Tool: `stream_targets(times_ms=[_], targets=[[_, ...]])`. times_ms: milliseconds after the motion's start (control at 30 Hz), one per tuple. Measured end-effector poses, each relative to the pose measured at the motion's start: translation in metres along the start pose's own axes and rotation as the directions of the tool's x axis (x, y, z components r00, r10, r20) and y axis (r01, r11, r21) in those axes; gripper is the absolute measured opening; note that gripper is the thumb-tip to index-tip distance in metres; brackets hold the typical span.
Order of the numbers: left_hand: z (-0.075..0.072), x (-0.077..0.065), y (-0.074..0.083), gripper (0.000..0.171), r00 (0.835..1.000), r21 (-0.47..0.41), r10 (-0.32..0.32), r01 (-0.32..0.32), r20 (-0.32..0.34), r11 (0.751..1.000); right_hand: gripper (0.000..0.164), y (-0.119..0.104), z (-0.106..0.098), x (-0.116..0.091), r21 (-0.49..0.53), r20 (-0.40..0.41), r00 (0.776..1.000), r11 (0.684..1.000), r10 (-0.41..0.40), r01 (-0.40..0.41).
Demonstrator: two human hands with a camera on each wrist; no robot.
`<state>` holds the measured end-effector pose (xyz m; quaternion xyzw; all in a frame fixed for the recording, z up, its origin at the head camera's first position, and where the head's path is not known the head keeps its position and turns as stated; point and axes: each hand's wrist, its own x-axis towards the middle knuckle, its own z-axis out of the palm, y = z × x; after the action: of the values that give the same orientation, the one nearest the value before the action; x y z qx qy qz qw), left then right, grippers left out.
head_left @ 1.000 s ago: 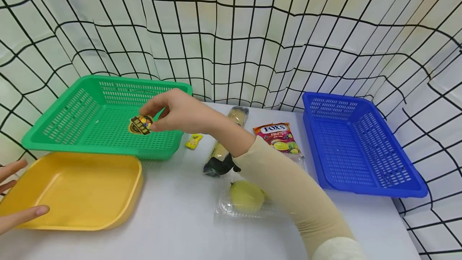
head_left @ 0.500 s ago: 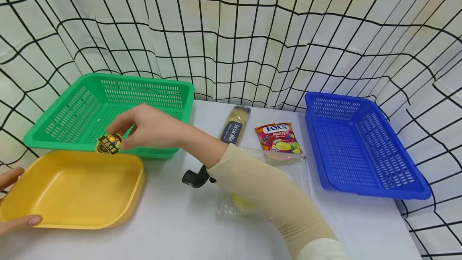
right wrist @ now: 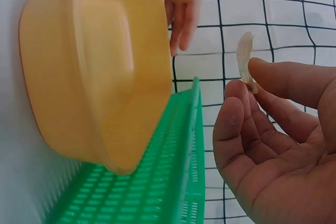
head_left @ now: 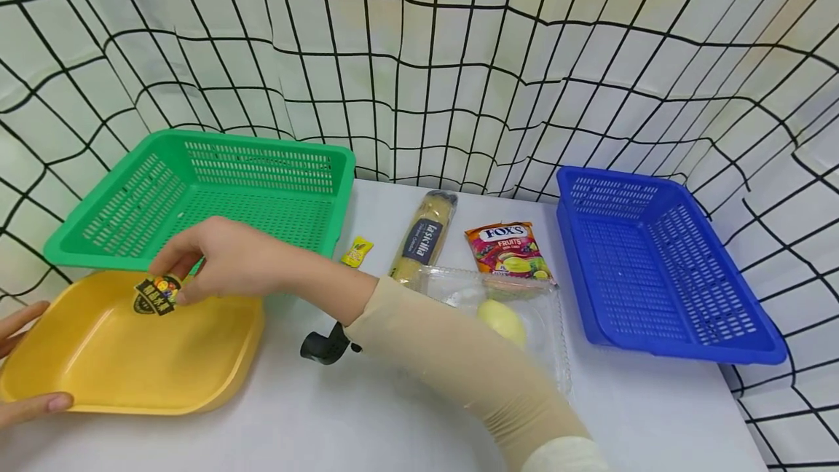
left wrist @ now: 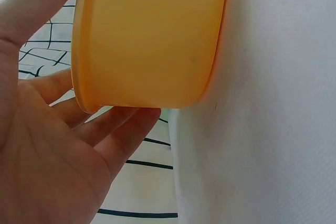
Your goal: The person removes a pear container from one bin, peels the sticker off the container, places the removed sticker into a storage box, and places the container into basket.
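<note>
My right hand [head_left: 226,257] pinches a small black-and-gold label [head_left: 157,294] with a coloured picture, over the far side of the yellow basin [head_left: 157,384]. From the right wrist view the label [right wrist: 244,59] looks thin, curved and whitish, caught between thumb and fingertips. At the basin's left end is my left hand [head_left: 31,408], partly outside the head view. Its thumb lies over the rim, and the fingers [left wrist: 113,129] reach along the basin's outer wall. Behind the basin stands a green basket [head_left: 255,217].
A blue basket [head_left: 629,268] stands at the right. Between the baskets lie a yellow wrapped candy [head_left: 357,252], a spaghetti pack [head_left: 424,235], a Fox's candy bag [head_left: 510,252] and a clear plastic box [head_left: 547,319] with yellow-green fruit [head_left: 503,320]. Black wire mesh [head_left: 459,86] surrounds the table.
My right hand has moved left and towards me with the label, from over the green basket to over the yellow basin. My left hand has closed in on the basin's rim.
</note>
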<state>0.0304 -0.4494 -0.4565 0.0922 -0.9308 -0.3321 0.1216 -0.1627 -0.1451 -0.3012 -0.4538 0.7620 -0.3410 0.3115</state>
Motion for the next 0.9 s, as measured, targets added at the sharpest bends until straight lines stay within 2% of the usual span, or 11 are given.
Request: stream_targets(times_ms=[100,200,300,367,633,900], targets=[[0.002,-0.001,-0.005,0.14,1.0,-0.058,0.023,-0.024,-0.014,0.998,0.04,-0.003,0.01,0.004,-0.047,0.02,1.0,0.999,0.016,-0.015],[0.003,0.001,-0.016,0.143,0.999,-0.064,0.042,-0.044,-0.023,0.997,0.041,-0.005,0.018,0.007,-0.072,0.032,0.999,0.997,0.042,-0.039],[0.003,0.003,-0.026,0.144,0.999,-0.026,0.04,-0.041,-0.01,0.999,0.042,-0.006,0.026,0.009,-0.088,0.049,0.996,0.994,0.069,-0.064],[0.004,0.004,-0.029,0.144,0.999,-0.034,0.039,-0.039,-0.006,0.999,0.042,-0.006,0.032,0.01,-0.106,0.062,0.995,0.991,0.084,-0.077],[0.001,0.003,-0.01,0.137,0.999,0.009,0.032,-0.032,0.004,0.999,0.039,-0.001,0.051,0.017,-0.201,0.093,0.99,0.976,0.105,-0.085],[0.002,0.003,-0.014,0.137,1.0,0.047,0.022,-0.022,0.009,0.999,0.039,0.002,0.061,0.02,-0.192,0.101,0.988,0.977,0.116,-0.095]])
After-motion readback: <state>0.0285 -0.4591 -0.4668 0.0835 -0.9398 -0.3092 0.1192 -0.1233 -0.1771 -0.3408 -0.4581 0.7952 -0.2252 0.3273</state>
